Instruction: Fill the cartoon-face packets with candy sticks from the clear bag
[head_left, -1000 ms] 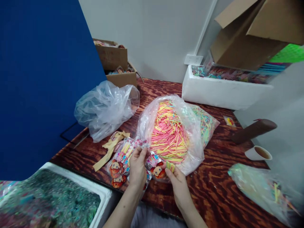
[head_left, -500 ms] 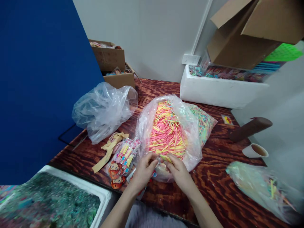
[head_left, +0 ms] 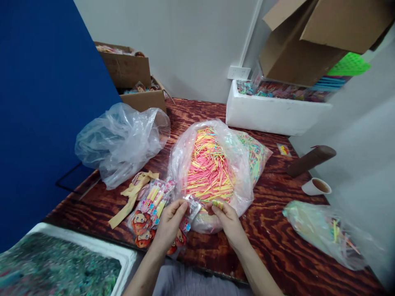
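Observation:
In front of the large plastic bag, my left hand (head_left: 170,220) pinches a small clear printed packet (head_left: 193,209); its lower part, with a red-haired cartoon figure, hangs below my fingers. My right hand (head_left: 228,222) is closed on a few short yellow-green sticks (head_left: 217,204), whose ends show above the fingertips. The two hands are a short way apart. Behind them the open plastic bag (head_left: 243,164) holds a heap of pink and yellow sticks (head_left: 210,168). Left of my left hand lie several filled packets (head_left: 142,222) with the same cartoon figure.
A crumpled clear bag (head_left: 123,139) and beige cloth strips (head_left: 132,197) lie at left. A white foam box (head_left: 274,113) stands behind at right. A paper cup (head_left: 313,188), dark brown bottle (head_left: 311,161) and plastic bag (head_left: 324,230) are at right. Another foam box (head_left: 126,250) sits lower left.
My hands have moved apart: the packet now shows at my left fingers, the sticks at my right. The whole view has shifted, so things appear further left.

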Motion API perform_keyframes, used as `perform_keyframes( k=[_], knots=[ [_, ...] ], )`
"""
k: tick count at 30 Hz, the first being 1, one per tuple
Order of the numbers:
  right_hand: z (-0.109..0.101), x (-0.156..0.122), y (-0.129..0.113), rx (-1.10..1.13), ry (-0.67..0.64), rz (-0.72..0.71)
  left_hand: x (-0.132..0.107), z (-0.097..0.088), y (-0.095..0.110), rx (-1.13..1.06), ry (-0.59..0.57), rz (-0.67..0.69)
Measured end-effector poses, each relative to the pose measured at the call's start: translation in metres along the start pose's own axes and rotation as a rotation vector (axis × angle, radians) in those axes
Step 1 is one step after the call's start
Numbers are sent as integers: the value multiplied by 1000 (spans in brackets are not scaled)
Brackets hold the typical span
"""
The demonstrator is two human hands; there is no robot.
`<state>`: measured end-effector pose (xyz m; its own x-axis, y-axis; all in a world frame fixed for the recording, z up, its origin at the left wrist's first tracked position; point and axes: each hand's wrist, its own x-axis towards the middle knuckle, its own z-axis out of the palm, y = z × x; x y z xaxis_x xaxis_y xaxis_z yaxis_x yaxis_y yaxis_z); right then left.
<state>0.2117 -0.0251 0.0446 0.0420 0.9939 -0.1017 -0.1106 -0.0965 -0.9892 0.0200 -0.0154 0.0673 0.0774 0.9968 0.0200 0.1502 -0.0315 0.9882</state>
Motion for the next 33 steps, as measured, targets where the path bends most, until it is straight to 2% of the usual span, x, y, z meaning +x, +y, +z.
perform_keyframes(
  k=[4,6,8,10,15,18,23,33],
  knots=[
    [4,0,0,-23,-75,-40,-10,14,26,230,-191,312],
    [7,-1,-2,-10,-109,-60,-13,23,30,347,-313,464],
    [8,-1,-2,9,-117,-65,-13,29,29,399,-370,536],
    [7,-1,0,27,-110,-39,-12,29,24,368,-315,496],
    [5,-2,7,50,-49,6,-4,8,7,82,-19,203],
    [8,-2,4,82,-52,31,3,-1,-4,-25,98,59],
    [12,-4,-3,66,-77,47,7,0,-16,-89,126,-61],
    [13,-5,-1,66,-77,73,7,3,-20,-147,131,-140]
  ],
)
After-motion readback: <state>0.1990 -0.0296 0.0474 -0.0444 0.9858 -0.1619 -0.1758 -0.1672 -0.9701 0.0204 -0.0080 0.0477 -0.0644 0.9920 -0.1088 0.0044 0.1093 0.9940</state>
